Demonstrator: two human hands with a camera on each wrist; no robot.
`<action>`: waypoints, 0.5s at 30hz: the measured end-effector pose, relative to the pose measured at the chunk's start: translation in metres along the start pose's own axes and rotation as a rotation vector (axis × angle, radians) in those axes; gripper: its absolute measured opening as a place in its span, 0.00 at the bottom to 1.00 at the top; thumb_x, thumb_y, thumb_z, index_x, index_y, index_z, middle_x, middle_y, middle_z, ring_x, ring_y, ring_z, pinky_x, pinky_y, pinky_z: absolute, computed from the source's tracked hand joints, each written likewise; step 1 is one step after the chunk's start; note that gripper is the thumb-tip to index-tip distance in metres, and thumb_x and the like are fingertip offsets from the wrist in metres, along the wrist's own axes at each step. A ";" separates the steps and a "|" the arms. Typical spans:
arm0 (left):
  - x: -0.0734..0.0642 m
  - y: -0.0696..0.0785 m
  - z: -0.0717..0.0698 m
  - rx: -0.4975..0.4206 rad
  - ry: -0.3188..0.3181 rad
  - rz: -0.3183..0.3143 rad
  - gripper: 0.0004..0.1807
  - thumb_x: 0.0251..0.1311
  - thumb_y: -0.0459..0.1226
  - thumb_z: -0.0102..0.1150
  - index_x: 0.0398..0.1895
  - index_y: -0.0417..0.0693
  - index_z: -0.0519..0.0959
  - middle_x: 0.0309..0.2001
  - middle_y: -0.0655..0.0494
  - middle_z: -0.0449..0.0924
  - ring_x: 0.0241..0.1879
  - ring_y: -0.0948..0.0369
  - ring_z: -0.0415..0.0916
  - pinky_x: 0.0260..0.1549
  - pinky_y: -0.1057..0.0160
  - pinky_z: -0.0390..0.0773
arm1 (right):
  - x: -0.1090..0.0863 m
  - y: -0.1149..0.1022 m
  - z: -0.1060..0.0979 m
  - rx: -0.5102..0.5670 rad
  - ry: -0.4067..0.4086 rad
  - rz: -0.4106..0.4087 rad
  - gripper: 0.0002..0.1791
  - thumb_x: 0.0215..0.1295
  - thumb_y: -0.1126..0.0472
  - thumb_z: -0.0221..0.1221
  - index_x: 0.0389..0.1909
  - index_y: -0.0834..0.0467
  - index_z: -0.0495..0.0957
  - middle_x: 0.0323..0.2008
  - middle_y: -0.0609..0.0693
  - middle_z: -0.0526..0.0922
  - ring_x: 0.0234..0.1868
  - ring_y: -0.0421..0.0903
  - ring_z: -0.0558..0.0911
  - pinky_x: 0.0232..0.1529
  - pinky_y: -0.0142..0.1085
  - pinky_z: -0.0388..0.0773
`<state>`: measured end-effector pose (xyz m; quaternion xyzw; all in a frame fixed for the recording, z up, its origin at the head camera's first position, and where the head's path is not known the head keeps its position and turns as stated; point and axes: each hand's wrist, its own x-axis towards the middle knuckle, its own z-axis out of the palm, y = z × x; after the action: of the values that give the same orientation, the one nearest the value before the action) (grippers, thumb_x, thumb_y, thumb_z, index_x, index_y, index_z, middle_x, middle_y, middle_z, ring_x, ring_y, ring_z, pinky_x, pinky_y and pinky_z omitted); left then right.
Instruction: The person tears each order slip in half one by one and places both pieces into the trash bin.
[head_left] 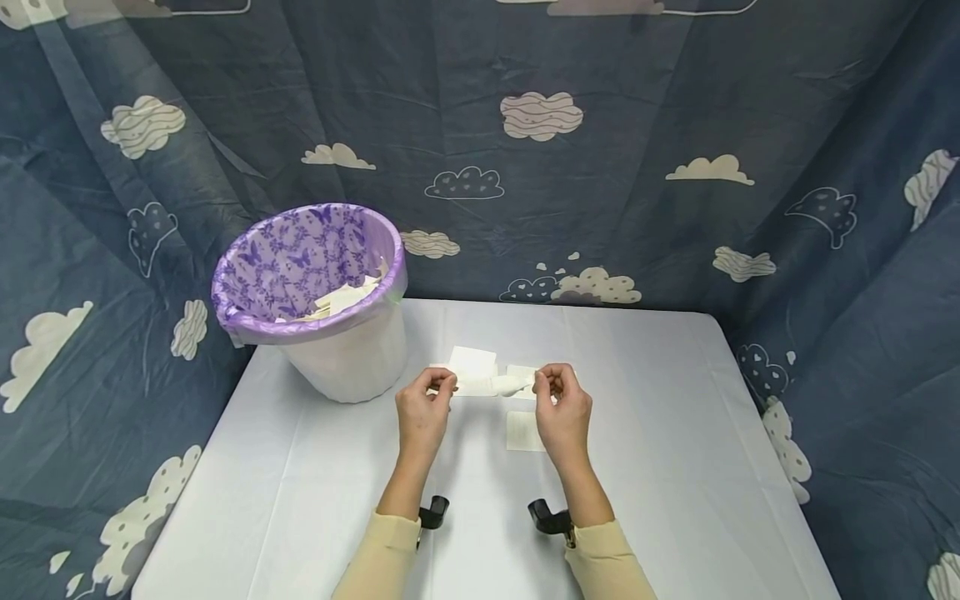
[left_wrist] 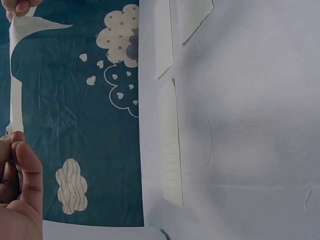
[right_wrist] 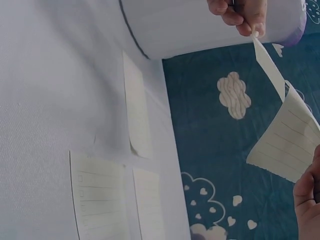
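Right of the bin (head_left: 347, 367), the left hand (head_left: 424, 410) and right hand (head_left: 564, 414) pinch opposite ends of the paper (right_wrist: 286, 137), fingers curled; uneven pull could tear it crookedly.

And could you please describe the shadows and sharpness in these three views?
Right wrist view: the held paper looks ruled, a soft shadow streaks the white table; left wrist view: diffuse shadow there too; head view: fairly even lighting, but the ruling is hard to make out.

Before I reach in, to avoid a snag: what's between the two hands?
A piece of paper spans from the left hand to the right hand; both wrist views show it.
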<state>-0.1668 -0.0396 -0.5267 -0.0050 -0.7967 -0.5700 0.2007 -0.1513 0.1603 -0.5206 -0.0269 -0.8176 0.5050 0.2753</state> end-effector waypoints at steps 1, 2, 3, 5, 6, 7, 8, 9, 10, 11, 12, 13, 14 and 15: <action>0.000 0.000 0.000 -0.001 0.000 -0.002 0.03 0.67 0.31 0.70 0.34 0.41 0.87 0.28 0.48 0.88 0.23 0.60 0.83 0.18 0.72 0.79 | 0.000 0.000 0.000 -0.001 -0.002 0.004 0.03 0.74 0.69 0.62 0.38 0.63 0.79 0.26 0.55 0.85 0.30 0.40 0.80 0.38 0.22 0.76; 0.000 0.000 -0.001 -0.003 -0.001 -0.003 0.03 0.67 0.31 0.70 0.34 0.41 0.87 0.28 0.48 0.88 0.23 0.60 0.83 0.18 0.72 0.80 | 0.000 0.000 -0.001 -0.002 -0.001 0.006 0.03 0.74 0.69 0.62 0.38 0.64 0.79 0.26 0.55 0.85 0.30 0.40 0.80 0.38 0.22 0.76; -0.001 0.000 -0.001 -0.007 -0.004 -0.010 0.03 0.67 0.32 0.70 0.34 0.41 0.87 0.29 0.48 0.88 0.23 0.61 0.83 0.19 0.72 0.80 | 0.000 0.000 -0.001 -0.002 0.001 0.011 0.03 0.74 0.68 0.62 0.39 0.63 0.79 0.26 0.55 0.85 0.30 0.41 0.80 0.38 0.22 0.76; -0.001 -0.001 -0.002 -0.015 -0.006 -0.021 0.03 0.68 0.32 0.70 0.34 0.42 0.87 0.29 0.48 0.88 0.23 0.61 0.83 0.19 0.72 0.80 | 0.000 0.000 -0.002 -0.002 0.007 0.027 0.03 0.75 0.68 0.62 0.39 0.64 0.79 0.27 0.55 0.86 0.31 0.41 0.81 0.39 0.22 0.76; -0.001 -0.002 -0.003 -0.017 -0.007 -0.026 0.03 0.68 0.32 0.69 0.34 0.42 0.87 0.29 0.48 0.88 0.22 0.62 0.83 0.20 0.72 0.80 | 0.000 0.000 -0.003 -0.004 0.011 0.036 0.02 0.74 0.68 0.62 0.40 0.64 0.80 0.27 0.55 0.86 0.31 0.40 0.81 0.39 0.21 0.76; -0.001 -0.002 -0.003 -0.018 -0.008 -0.030 0.03 0.68 0.32 0.69 0.35 0.42 0.87 0.29 0.48 0.88 0.22 0.62 0.82 0.20 0.72 0.80 | 0.000 0.000 -0.003 -0.003 0.017 0.045 0.02 0.74 0.68 0.62 0.40 0.64 0.80 0.28 0.55 0.87 0.31 0.39 0.81 0.39 0.21 0.76; -0.001 -0.004 -0.004 -0.020 -0.010 -0.035 0.03 0.68 0.32 0.69 0.35 0.42 0.87 0.29 0.48 0.88 0.22 0.63 0.82 0.20 0.72 0.80 | 0.000 0.000 -0.004 0.004 0.023 0.055 0.02 0.74 0.68 0.62 0.40 0.64 0.81 0.29 0.56 0.88 0.31 0.38 0.82 0.39 0.21 0.76; -0.001 -0.004 -0.004 -0.020 -0.012 -0.040 0.03 0.68 0.31 0.69 0.35 0.42 0.87 0.30 0.48 0.88 0.23 0.62 0.83 0.20 0.72 0.81 | 0.001 0.001 -0.005 0.011 0.026 0.070 0.03 0.74 0.67 0.63 0.41 0.64 0.81 0.29 0.56 0.88 0.32 0.37 0.82 0.39 0.20 0.76; -0.001 -0.005 -0.005 -0.018 -0.013 -0.039 0.03 0.68 0.31 0.69 0.35 0.42 0.87 0.30 0.48 0.88 0.24 0.62 0.83 0.21 0.72 0.81 | 0.001 0.001 -0.005 0.023 0.029 0.080 0.03 0.74 0.67 0.63 0.41 0.64 0.82 0.30 0.57 0.88 0.32 0.36 0.82 0.39 0.19 0.76; -0.001 -0.005 -0.005 -0.014 -0.017 -0.037 0.03 0.68 0.31 0.69 0.35 0.41 0.87 0.30 0.48 0.88 0.25 0.62 0.84 0.21 0.72 0.81 | 0.002 0.002 -0.006 0.035 0.030 0.087 0.03 0.74 0.67 0.64 0.41 0.64 0.82 0.31 0.57 0.89 0.31 0.35 0.82 0.39 0.19 0.76; -0.001 -0.005 -0.005 -0.010 -0.022 -0.039 0.03 0.68 0.31 0.69 0.35 0.41 0.87 0.30 0.48 0.88 0.25 0.61 0.84 0.21 0.72 0.82 | 0.002 0.003 -0.006 0.049 0.031 0.095 0.03 0.74 0.66 0.64 0.41 0.64 0.83 0.32 0.57 0.89 0.31 0.34 0.82 0.38 0.18 0.77; -0.001 -0.005 -0.004 -0.005 -0.028 -0.037 0.03 0.68 0.32 0.69 0.36 0.41 0.87 0.30 0.48 0.88 0.26 0.60 0.85 0.22 0.72 0.82 | 0.003 0.003 -0.007 0.063 0.031 0.101 0.03 0.73 0.66 0.65 0.41 0.64 0.84 0.32 0.57 0.89 0.31 0.33 0.82 0.38 0.18 0.77; -0.001 -0.005 -0.004 0.001 -0.034 -0.037 0.03 0.68 0.32 0.69 0.36 0.41 0.87 0.31 0.48 0.88 0.26 0.59 0.85 0.22 0.72 0.82 | 0.003 0.003 -0.007 0.077 0.030 0.107 0.03 0.73 0.66 0.65 0.41 0.64 0.84 0.33 0.58 0.89 0.31 0.32 0.82 0.38 0.18 0.78; 0.000 -0.005 -0.003 0.005 -0.041 -0.037 0.03 0.68 0.32 0.69 0.37 0.41 0.87 0.31 0.47 0.88 0.26 0.56 0.85 0.23 0.72 0.83 | 0.003 0.003 -0.007 0.088 0.027 0.112 0.04 0.73 0.66 0.66 0.41 0.64 0.84 0.33 0.58 0.90 0.31 0.32 0.83 0.38 0.18 0.78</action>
<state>-0.1665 -0.0445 -0.5304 -0.0012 -0.8020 -0.5715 0.1738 -0.1513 0.1688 -0.5197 -0.0673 -0.7880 0.5546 0.2587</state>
